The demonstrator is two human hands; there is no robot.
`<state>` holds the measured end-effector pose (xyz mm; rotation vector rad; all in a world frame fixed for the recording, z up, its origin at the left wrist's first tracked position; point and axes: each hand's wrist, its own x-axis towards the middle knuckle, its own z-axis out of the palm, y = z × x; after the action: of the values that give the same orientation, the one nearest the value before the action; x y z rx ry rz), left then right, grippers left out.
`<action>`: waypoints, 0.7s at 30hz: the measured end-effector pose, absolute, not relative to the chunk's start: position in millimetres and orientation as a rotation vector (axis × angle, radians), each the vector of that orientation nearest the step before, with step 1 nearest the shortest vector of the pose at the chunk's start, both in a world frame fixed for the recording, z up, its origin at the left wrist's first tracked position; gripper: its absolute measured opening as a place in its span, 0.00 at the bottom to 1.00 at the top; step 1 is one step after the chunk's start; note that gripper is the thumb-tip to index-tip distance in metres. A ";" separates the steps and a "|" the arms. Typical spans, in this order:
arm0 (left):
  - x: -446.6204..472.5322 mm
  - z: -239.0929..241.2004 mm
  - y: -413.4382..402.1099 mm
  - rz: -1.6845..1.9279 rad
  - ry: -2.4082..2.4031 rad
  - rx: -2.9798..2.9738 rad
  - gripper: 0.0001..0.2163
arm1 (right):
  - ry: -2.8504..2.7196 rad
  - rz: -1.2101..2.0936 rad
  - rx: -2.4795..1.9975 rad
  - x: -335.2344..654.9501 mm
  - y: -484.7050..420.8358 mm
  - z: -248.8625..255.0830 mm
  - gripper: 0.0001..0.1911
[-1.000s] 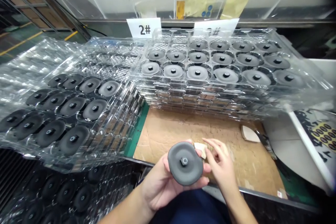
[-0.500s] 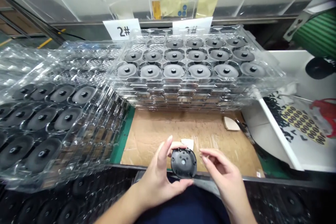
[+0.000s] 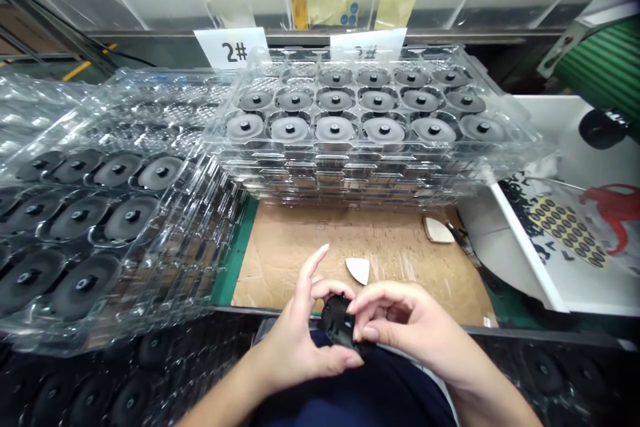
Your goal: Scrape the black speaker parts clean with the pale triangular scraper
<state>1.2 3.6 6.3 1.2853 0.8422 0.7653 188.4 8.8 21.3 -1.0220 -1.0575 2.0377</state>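
My left hand (image 3: 299, 339) holds a round black plastic cover (image 3: 336, 321) by its rim, thumb below and fingers above, the index finger raised. The cover is tilted and its right part is hidden behind my right hand (image 3: 406, 321). The right fingertips are pinched together against the cover's face; whatever is between them is too small or hidden to make out. Just beyond my hands, a small white wedge-shaped piece (image 3: 358, 270) lies on the brown cardboard mat (image 3: 295, 247).
Stacked clear trays (image 3: 350, 150) with round black covers stand at the back; another tray stack (image 3: 125, 260) rises at left. On the right, a white bin (image 3: 535, 267) holds small black pieces, a yellow sticker sheet (image 3: 569, 230) and a red tool (image 3: 613, 210). A second wedge-shaped piece (image 3: 438, 231) lies nearby.
My right hand has moved left onto the cover, and its fingertips now press against it. The cover has tilted and come slightly lower and left.
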 end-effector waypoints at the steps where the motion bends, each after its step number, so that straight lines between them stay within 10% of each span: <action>1: 0.5 5.9 3.6 0.758 0.845 1.272 0.47 | -1.050 2.039 -1.018 187.4 8.6 20.8 0.09; 21: 0.6 2.4 3.3 0.770 0.943 1.419 0.48 | -1.255 1.623 -1.365 203.9 -20.0 9.0 0.08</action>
<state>0.6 3.3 2.4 1.4187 0.9425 0.7700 203.9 -20.0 9.0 -1.3651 -1.2554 1.6235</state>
